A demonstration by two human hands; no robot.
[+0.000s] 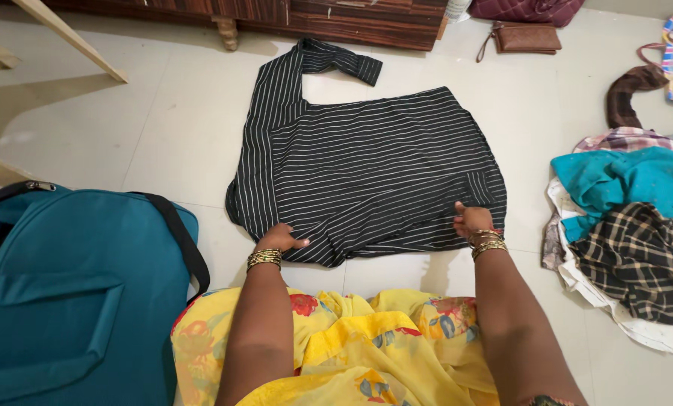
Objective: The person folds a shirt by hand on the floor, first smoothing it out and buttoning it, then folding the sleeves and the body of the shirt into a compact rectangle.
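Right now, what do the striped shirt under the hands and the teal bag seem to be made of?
Striped shirt: thin woven cloth, matte, likely cotton; it lies flat with soft creases. Teal bag: smooth synthetic fabric with a slight sheen, stitched panels and a zip; exact fibre unclear.

Floor: pale glossy square tiles (163,128), soft daylight glare at left. Dark brown wooden cabinet base (351,19) along the far edge. Light wooden slanted legs (66,34) top left.
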